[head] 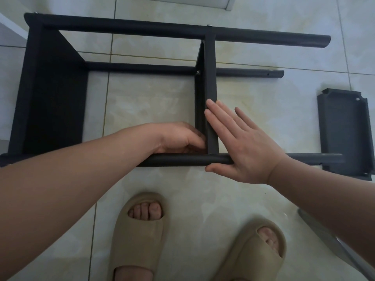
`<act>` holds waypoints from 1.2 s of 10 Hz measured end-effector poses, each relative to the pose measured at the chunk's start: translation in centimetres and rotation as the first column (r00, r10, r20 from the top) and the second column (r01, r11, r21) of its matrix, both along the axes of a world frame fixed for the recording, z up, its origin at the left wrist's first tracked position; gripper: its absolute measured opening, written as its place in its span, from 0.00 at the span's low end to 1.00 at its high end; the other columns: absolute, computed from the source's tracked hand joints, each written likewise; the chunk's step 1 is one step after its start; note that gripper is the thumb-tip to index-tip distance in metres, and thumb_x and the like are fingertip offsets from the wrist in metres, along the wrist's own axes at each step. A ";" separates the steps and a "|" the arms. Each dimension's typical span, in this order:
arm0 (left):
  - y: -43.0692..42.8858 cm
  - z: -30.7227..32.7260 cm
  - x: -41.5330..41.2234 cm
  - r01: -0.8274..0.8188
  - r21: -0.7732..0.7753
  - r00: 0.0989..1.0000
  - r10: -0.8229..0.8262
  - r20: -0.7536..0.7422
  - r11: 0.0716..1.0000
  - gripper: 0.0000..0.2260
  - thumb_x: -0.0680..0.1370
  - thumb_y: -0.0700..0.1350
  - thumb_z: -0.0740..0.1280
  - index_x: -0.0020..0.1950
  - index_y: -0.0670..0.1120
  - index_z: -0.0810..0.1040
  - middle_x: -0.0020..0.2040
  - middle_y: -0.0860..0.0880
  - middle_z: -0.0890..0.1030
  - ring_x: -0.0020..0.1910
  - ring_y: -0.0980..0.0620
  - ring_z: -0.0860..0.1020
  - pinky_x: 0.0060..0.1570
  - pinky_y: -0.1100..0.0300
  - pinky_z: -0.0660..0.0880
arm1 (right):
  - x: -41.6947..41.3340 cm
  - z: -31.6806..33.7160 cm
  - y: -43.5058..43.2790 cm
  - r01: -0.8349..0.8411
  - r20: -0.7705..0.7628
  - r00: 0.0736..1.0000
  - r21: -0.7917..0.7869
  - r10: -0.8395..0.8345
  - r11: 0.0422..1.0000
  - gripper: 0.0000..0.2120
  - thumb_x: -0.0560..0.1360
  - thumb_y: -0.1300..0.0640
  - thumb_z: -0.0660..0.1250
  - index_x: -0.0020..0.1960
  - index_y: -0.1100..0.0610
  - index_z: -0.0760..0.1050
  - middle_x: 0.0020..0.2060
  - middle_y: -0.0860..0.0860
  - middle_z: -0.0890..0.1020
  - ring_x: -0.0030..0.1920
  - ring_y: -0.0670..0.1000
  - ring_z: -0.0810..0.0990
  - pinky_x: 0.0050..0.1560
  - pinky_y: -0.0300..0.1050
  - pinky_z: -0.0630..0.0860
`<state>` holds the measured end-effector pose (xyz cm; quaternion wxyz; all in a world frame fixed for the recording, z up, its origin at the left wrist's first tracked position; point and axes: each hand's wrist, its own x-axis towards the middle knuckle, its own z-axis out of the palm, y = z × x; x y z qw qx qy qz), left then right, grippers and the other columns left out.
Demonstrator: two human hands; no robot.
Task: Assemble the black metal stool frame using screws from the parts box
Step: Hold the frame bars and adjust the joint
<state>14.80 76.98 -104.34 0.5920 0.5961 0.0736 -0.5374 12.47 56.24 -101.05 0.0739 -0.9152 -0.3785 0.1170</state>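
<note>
The black metal stool frame (54, 94) lies on its side on the tiled floor, legs pointing right. A cross brace (210, 78) runs from the far leg to the near leg tube (182, 159), with a screw head (198, 72) showing on its inner plate. My left hand (178, 136) reaches inside the frame to the corner where the brace meets the near leg. Its fingers are curled and their tips are hidden behind the brace. My right hand (243, 147) lies flat with straight fingers against the brace's right side, thumb under the near leg tube.
A loose black metal panel (345, 128) with a hole near its corner lies on the floor at the right, beside the leg ends. My feet in beige slippers (142, 236) stand just in front of the frame. A grey bar (334, 246) crosses the lower right corner.
</note>
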 end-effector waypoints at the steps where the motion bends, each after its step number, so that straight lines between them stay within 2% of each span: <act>1: 0.1 0.1 0.1 0.003 -0.034 0.999 -0.005 -0.036 0.999 0.12 0.78 0.30 0.62 0.59 0.25 0.75 0.46 0.35 0.79 0.45 0.42 0.79 0.48 0.55 0.78 | 0.0 0.0 0.0 -0.001 0.001 1.000 0.001 0.001 1.000 0.49 0.76 0.27 0.53 0.82 0.61 0.47 0.82 0.54 0.47 0.82 0.54 0.44 0.79 0.62 0.54; 2: 0.1 0.3 0.2 -0.003 -0.087 0.993 -0.007 -0.115 0.996 0.10 0.78 0.32 0.60 0.53 0.30 0.78 0.41 0.41 0.81 0.39 0.48 0.81 0.43 0.60 0.79 | 0.0 0.0 0.0 -0.002 0.006 1.000 0.005 0.002 1.000 0.49 0.76 0.27 0.53 0.82 0.61 0.47 0.82 0.54 0.47 0.82 0.54 0.44 0.79 0.62 0.54; 3: -0.1 0.4 0.1 0.024 -0.060 0.997 -0.028 -0.074 0.998 0.09 0.79 0.35 0.62 0.52 0.36 0.81 0.46 0.41 0.84 0.43 0.48 0.83 0.45 0.59 0.80 | 0.0 -0.1 0.0 -0.003 0.011 1.000 0.012 0.003 1.000 0.49 0.76 0.27 0.53 0.82 0.61 0.48 0.82 0.54 0.47 0.82 0.54 0.45 0.79 0.62 0.55; 4: -0.2 0.1 0.0 0.030 0.004 0.999 -0.030 0.011 1.000 0.11 0.79 0.35 0.64 0.59 0.30 0.78 0.51 0.35 0.82 0.48 0.43 0.81 0.55 0.51 0.77 | 0.0 -0.1 0.0 -0.001 0.010 1.000 0.019 0.001 1.000 0.49 0.76 0.27 0.54 0.82 0.61 0.48 0.82 0.55 0.47 0.82 0.54 0.45 0.79 0.63 0.55; 5: 0.0 0.0 0.0 0.009 -0.020 1.000 -0.009 -0.015 1.000 0.10 0.78 0.32 0.63 0.58 0.29 0.77 0.46 0.36 0.81 0.43 0.45 0.81 0.49 0.55 0.79 | 0.0 -0.1 0.0 0.001 0.007 1.000 0.019 -0.002 1.000 0.49 0.76 0.27 0.54 0.82 0.62 0.48 0.82 0.55 0.48 0.82 0.54 0.45 0.78 0.63 0.55; 6: 0.2 0.2 0.1 -0.009 -0.098 0.996 0.001 -0.086 0.995 0.08 0.78 0.31 0.61 0.51 0.34 0.79 0.40 0.42 0.82 0.39 0.49 0.82 0.43 0.60 0.80 | 0.0 -0.1 0.0 0.002 0.006 1.000 0.022 -0.002 1.000 0.49 0.76 0.27 0.54 0.82 0.61 0.48 0.82 0.55 0.48 0.82 0.54 0.45 0.78 0.63 0.55; 7: 0.1 0.2 0.1 -0.011 -0.097 0.996 0.002 -0.094 0.995 0.09 0.79 0.33 0.62 0.53 0.35 0.81 0.46 0.40 0.84 0.44 0.48 0.83 0.47 0.58 0.80 | 0.0 -0.1 0.0 0.003 0.005 1.000 0.020 -0.003 1.000 0.49 0.76 0.27 0.54 0.82 0.62 0.48 0.82 0.55 0.48 0.82 0.54 0.45 0.78 0.63 0.56; 8: 0.0 -0.1 0.0 0.005 -0.043 1.000 -0.005 -0.013 0.999 0.09 0.79 0.34 0.64 0.55 0.34 0.81 0.47 0.39 0.84 0.43 0.47 0.83 0.45 0.59 0.81 | 0.0 -0.1 0.0 0.004 0.004 1.000 0.015 -0.004 1.000 0.49 0.76 0.27 0.54 0.82 0.61 0.48 0.82 0.55 0.48 0.82 0.54 0.45 0.79 0.63 0.55; 10: 0.2 -0.3 0.2 -0.029 -0.118 0.996 0.019 -0.087 0.993 0.09 0.78 0.30 0.62 0.54 0.33 0.79 0.41 0.40 0.81 0.38 0.49 0.82 0.42 0.60 0.80 | 0.0 -0.1 0.0 0.002 0.005 1.000 0.011 -0.002 1.000 0.49 0.76 0.27 0.54 0.82 0.61 0.48 0.82 0.55 0.47 0.82 0.54 0.45 0.79 0.63 0.55; 11: 0.1 -0.1 0.1 0.001 -0.127 0.995 -0.014 -0.100 0.992 0.09 0.78 0.33 0.62 0.48 0.37 0.82 0.41 0.43 0.84 0.39 0.50 0.84 0.41 0.60 0.80 | 0.0 -0.1 0.0 0.002 0.008 1.000 0.013 -0.002 1.000 0.49 0.76 0.27 0.54 0.82 0.62 0.48 0.82 0.55 0.48 0.82 0.54 0.45 0.78 0.63 0.56; 12: 0.0 -0.4 0.1 0.026 -0.039 1.000 -0.026 -0.002 0.999 0.07 0.78 0.36 0.66 0.52 0.37 0.82 0.45 0.42 0.85 0.42 0.49 0.84 0.45 0.59 0.81 | 0.0 -0.1 0.0 0.003 0.007 1.000 0.010 -0.003 1.000 0.49 0.76 0.27 0.53 0.82 0.62 0.48 0.82 0.55 0.47 0.82 0.54 0.45 0.78 0.63 0.55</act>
